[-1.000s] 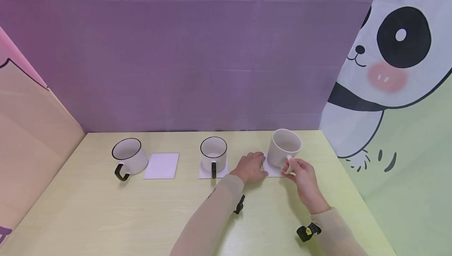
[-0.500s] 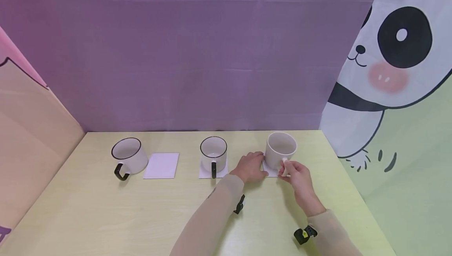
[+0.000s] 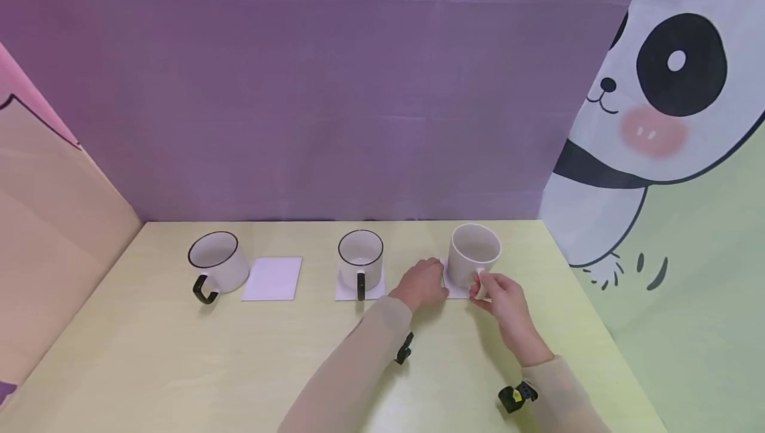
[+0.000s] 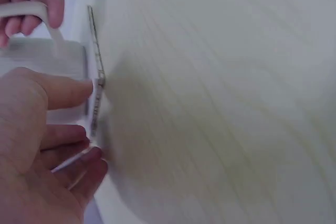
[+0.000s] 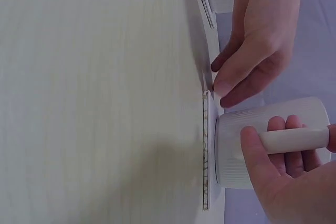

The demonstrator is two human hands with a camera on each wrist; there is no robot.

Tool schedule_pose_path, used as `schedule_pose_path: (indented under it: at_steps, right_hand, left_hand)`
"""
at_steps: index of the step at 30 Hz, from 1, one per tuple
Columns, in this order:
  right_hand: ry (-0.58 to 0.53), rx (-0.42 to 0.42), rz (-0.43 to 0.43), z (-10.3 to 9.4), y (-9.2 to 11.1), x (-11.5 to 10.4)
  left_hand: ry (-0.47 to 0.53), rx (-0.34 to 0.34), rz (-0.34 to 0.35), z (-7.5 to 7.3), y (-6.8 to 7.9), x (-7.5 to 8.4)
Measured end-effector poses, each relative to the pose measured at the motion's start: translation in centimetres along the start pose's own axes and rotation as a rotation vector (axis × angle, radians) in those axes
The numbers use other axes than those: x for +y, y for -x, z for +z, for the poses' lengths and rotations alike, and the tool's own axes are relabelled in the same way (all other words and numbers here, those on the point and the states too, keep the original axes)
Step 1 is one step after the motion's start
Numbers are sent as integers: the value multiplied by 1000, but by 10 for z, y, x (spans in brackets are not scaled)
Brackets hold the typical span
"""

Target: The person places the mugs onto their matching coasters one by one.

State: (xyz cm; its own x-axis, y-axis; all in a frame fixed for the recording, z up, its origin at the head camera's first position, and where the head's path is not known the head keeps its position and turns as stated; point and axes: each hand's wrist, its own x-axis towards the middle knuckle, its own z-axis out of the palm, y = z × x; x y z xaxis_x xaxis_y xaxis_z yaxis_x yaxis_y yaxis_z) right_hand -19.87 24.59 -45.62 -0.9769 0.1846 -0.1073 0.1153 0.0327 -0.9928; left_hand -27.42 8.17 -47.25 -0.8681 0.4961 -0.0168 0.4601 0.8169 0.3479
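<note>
In the head view, a plain white mug (image 3: 466, 257) stands on the right-hand square coaster (image 3: 456, 292). My right hand (image 3: 508, 310) grips its handle (image 5: 296, 140), which faces the near side; fingers pass through the loop and the thumb lies along it. The right wrist view shows the mug's ribbed side (image 5: 228, 150) with its base right at the coaster. My left hand (image 3: 420, 285) holds the left edge of this coaster, thumb at the near corner (image 4: 98, 82) and fingers toward the far corner.
A black-rimmed white mug (image 3: 361, 254) stands on the middle coaster (image 3: 346, 293). Farther left, another black-rimmed mug (image 3: 224, 273) is on the bare table beside a bare coaster (image 3: 271, 279). A purple cloth backdrop (image 3: 335, 101) rises behind the table (image 3: 209, 366).
My right hand has brought the plain white mug slightly left and down onto the coaster, from tilted to upright. My left hand has stayed at the coaster's edge.
</note>
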Motion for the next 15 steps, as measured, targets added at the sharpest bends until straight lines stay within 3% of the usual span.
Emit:
schedule_pose_path:
  at_steps: [5,15]
  right_hand:
    - [20,-9,-5,0,0,-1]
    - [51,-25,0,0,2,-4]
  left_hand:
    - [-20,19,7,-14,15,3]
    - [-37,63,140,-57,63,7]
